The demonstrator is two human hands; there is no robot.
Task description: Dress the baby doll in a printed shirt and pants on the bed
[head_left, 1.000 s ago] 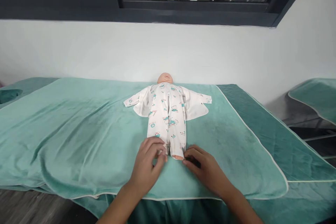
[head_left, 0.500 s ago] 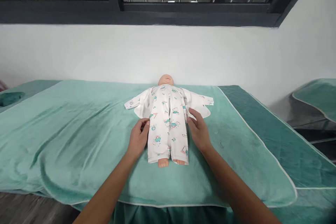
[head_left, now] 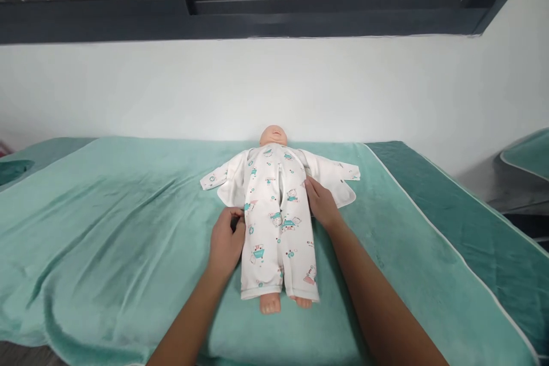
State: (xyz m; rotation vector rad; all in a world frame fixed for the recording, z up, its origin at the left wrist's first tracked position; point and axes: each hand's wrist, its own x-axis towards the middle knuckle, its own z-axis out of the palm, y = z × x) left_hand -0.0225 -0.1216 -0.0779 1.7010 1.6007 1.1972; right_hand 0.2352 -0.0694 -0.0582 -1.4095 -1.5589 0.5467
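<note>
Green plush blanket is spread across the left, where the side of the white printed trousers is met by the left hand; its thumb and forefinger are curled together at the edge, though whether cloth is pinched cannot be told. At the middle, a doll is laid on its back, its head near the wall, its feet exposed below the hems, and a white top with outspread sleeves is partly covered by the trousers. At the right, the opposite edge is met by the right hand, whose hold cannot be told either. The trousers seem to be being straightened; an even, gentle tug at both sides appears called for.
</note>
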